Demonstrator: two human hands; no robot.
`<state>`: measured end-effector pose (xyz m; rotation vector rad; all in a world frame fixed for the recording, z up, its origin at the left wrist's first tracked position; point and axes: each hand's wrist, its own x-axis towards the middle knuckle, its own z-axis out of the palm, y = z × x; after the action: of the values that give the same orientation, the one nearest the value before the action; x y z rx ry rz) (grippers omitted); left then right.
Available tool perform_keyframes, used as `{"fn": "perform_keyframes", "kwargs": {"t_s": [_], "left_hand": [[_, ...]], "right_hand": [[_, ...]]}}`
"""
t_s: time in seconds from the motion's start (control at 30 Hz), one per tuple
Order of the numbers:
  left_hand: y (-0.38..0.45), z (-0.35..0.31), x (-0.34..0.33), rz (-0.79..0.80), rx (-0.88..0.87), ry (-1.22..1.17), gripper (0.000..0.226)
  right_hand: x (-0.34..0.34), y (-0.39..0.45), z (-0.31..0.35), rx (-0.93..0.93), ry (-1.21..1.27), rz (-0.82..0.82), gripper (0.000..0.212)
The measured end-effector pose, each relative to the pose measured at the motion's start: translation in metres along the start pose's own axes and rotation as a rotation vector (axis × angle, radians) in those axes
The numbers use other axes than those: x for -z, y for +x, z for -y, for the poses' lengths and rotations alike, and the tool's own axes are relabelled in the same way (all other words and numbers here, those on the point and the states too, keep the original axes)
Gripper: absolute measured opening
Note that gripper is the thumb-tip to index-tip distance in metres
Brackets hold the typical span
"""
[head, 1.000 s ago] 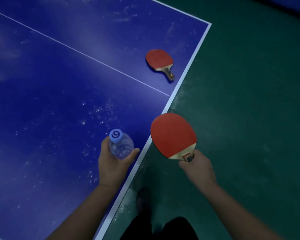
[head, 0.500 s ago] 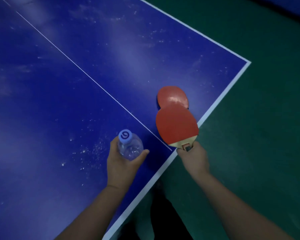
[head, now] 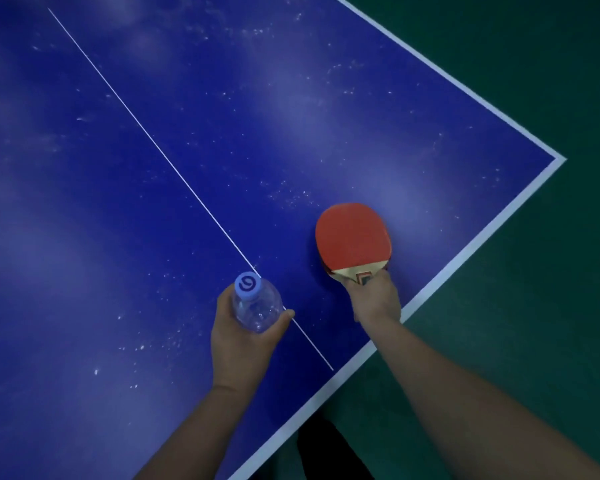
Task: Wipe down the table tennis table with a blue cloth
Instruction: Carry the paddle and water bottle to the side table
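The blue table tennis table [head: 187,140] fills most of the view, its top speckled with white dust and crossed by a thin white centre line. My left hand [head: 243,344] grips a clear plastic water bottle [head: 255,306] with a blue cap, upright just above the table. My right hand [head: 374,299] holds the handle of a red paddle [head: 352,237], which lies over a second paddle on the table; only a sliver of that one shows under its near edge. No blue cloth is in view.
The table's white border [head: 465,251] runs along the right, with its corner [head: 558,159] at the far right. Beyond it lies dark green floor [head: 534,306]. My dark trouser leg [head: 329,455] shows below the table's edge.
My right hand carried the red paddle from beyond the table's edge onto the table and over the second paddle, which it now covers. The left hand kept hold of the bottle.
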<state>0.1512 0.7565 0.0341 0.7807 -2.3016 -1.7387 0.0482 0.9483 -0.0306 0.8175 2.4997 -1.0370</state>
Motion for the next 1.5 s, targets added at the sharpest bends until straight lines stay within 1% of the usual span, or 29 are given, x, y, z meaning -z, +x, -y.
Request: {"fn": "perform_keyframes", "kwargs": {"t_s": [0.17, 0.33, 0.4, 0.5, 0.53, 0.7, 0.83, 0.97, 1.13, 1.27, 1.37, 1.5], "left_hand": [[0.008, -0.003, -0.009, -0.017, 0.030, 0.018, 0.068], [0.003, -0.001, -0.013, -0.027, 0.061, 0.028, 0.070], [-0.001, -0.001, -0.015, -0.022, 0.064, 0.027, 0.070], [-0.007, -0.001, -0.016, -0.015, 0.067, 0.007, 0.066], [-0.009, -0.001, -0.016, -0.010, 0.060, 0.009, 0.066], [-0.019, 0.002, -0.008, 0.006, 0.034, 0.020, 0.068], [-0.032, 0.007, 0.007, 0.034, 0.008, 0.016, 0.067], [-0.053, 0.016, 0.029, 0.101, -0.040, 0.017, 0.066], [-0.089, 0.030, 0.059, 0.229, -0.111, -0.002, 0.065], [-0.127, 0.047, 0.084, 0.358, -0.148, 0.010, 0.066], [-0.157, 0.058, 0.094, 0.449, -0.155, 0.046, 0.067], [-0.207, 0.060, 0.093, 0.629, -0.204, 0.069, 0.064]], "right_hand": [[-0.001, 0.000, -0.006, 0.002, -0.024, 0.022, 0.060], [-0.004, 0.002, -0.010, -0.053, -0.087, 0.042, 0.065], [-0.004, 0.002, -0.011, -0.072, -0.083, 0.073, 0.055], [-0.002, 0.004, -0.012, -0.048, -0.113, 0.134, 0.029], [-0.001, 0.004, -0.011, -0.045, -0.114, 0.135, 0.025], [0.006, -0.010, -0.017, -0.008, -0.153, 0.087, 0.027], [0.014, -0.043, -0.037, 0.038, -0.162, 0.090, 0.027], [0.020, -0.098, -0.062, 0.035, -0.114, 0.123, 0.026], [0.024, -0.182, -0.102, 0.020, -0.065, 0.069, 0.020], [0.022, -0.249, -0.146, -0.108, -0.027, 0.007, 0.019], [0.025, -0.296, -0.185, -0.183, -0.043, -0.033, 0.020], [0.031, -0.361, -0.242, -0.290, 0.037, -0.111, 0.023]]}}
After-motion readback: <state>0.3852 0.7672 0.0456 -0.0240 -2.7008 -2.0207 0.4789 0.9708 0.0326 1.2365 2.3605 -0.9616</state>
